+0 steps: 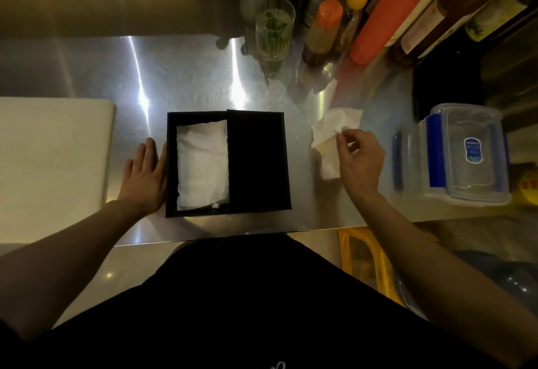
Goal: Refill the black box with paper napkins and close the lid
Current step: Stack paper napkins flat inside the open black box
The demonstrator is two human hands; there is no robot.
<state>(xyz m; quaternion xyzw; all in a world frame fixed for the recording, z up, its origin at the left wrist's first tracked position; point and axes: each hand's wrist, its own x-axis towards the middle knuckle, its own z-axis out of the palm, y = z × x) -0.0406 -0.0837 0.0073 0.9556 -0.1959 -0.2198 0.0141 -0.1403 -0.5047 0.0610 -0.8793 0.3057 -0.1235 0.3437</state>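
white paper napkins [332, 135] lie loose and crumpled on the steel tabletop [203, 77], just right of the black box [171, 165]. they look feather-light, soft and easily torn, so a pinch at a corner or folded edge should lift them, though a single-point pinch will likely let them droop and unfold. the right hand [359, 156] is at their near edge, thumb and forefinger narrowed in a pinching grip; whether paper is actually caught between them i cannot tell. inside the box's open left half more white napkins [202, 165] already lie flat, slightly rumpled. the lid [257, 162] covers the right half; whether it slides or hinges is unclear. the box seems stiff and light, prone to skid on the slick metal. the left hand [144, 173] lies flat and open, its edge against the box's left wall, holding nothing, probably to steady it. farther out stand a clear plastic container [465, 153], sauce bottles [323, 31] and a glass [273, 28].
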